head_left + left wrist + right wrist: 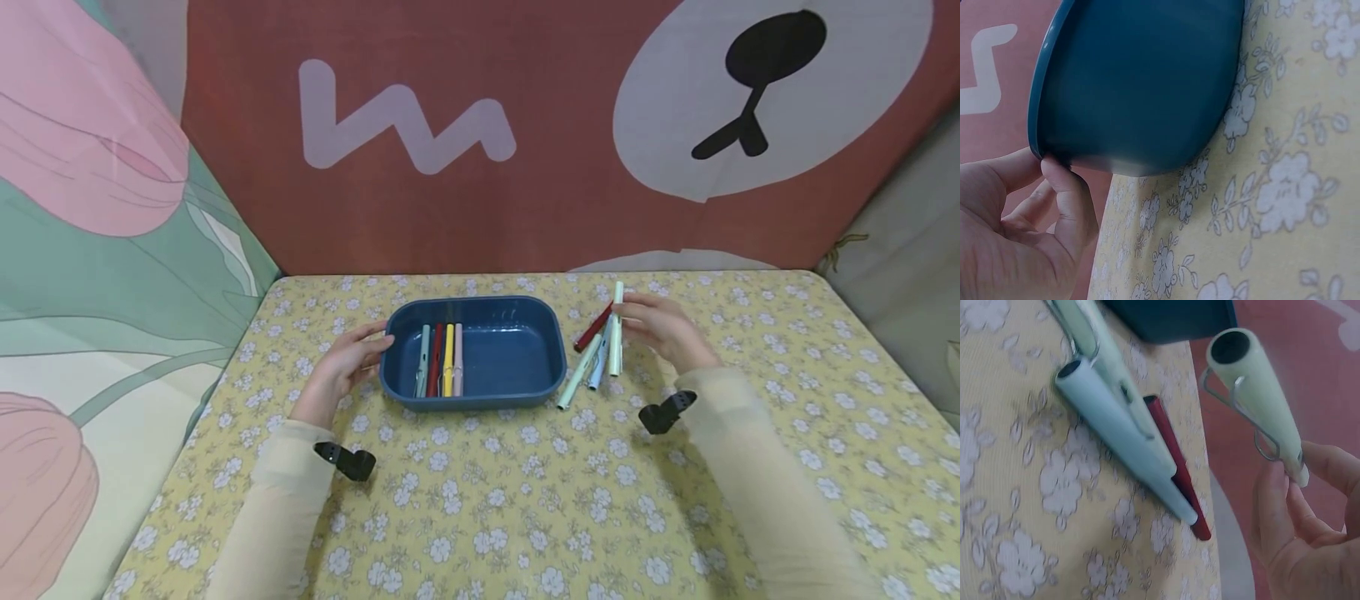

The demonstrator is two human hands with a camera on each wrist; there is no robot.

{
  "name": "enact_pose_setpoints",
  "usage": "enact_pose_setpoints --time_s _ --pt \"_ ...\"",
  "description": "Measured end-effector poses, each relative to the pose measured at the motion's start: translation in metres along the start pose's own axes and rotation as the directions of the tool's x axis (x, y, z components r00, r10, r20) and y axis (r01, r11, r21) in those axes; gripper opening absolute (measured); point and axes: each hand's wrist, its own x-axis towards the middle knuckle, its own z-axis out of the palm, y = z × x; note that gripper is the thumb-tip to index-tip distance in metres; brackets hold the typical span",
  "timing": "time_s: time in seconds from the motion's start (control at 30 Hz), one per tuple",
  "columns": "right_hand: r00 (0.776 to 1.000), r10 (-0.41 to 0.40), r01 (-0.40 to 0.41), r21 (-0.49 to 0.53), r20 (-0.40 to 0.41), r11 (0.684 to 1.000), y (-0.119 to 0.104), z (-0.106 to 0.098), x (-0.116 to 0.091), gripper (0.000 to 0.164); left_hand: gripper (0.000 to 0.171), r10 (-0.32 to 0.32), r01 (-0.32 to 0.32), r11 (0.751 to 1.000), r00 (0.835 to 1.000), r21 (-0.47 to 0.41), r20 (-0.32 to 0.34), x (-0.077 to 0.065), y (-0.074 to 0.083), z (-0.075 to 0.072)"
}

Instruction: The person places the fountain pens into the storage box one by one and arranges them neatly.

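Observation:
My left hand (345,364) pinches the left rim of a dark blue plastic box (472,404), thumb and fingertip at its edge in the left wrist view. Inside, toward the left, lie a teal pen (423,358), a red pen (435,358), a yellow pen (448,360) and a pink pen (458,358), side by side. Right of the box, my right hand (666,331) pinches a pale green pen (1266,400) near one end, its clip and dark hollow end showing. Below it lie another pale green pen (579,372), a light blue pen (1116,434) and a dark red pen (592,327).
A yellow floral cloth (487,517) covers the table. Behind its far edge hangs a brown backdrop (450,225) with a printed bear muzzle. Each wrist wears a small black camera, such as the right wrist camera (666,412).

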Motion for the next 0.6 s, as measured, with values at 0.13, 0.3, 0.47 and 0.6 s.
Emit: enact_pose_setpoints --time_s 0.13,0.3,0.47,0.6 --pt "1.000 -0.023 0.023 0.033 0.013 0.999 -0.004 0.007 0.000 0.073 0.057 0.002 -0.002 1.000 1.000 -0.003 0.005 -0.001 0.000 -0.001" --pt "1.000 -0.020 0.020 0.046 0.007 0.999 -0.013 0.018 0.000 0.072 0.057 -0.001 0.001 1.000 1.000 0.002 -0.001 0.000 0.000 0.000" --pt "0.999 -0.032 0.031 0.057 0.007 0.998 -0.020 0.029 -0.001 0.071 0.057 -0.001 0.001 1.000 1.000 0.011 -0.007 -0.001 0.000 0.000" --pt "0.998 -0.055 0.055 0.067 0.004 0.996 -0.023 0.037 0.000 0.068 0.058 -0.001 0.001 1.000 1.000 0.007 -0.004 -0.001 0.000 0.000"
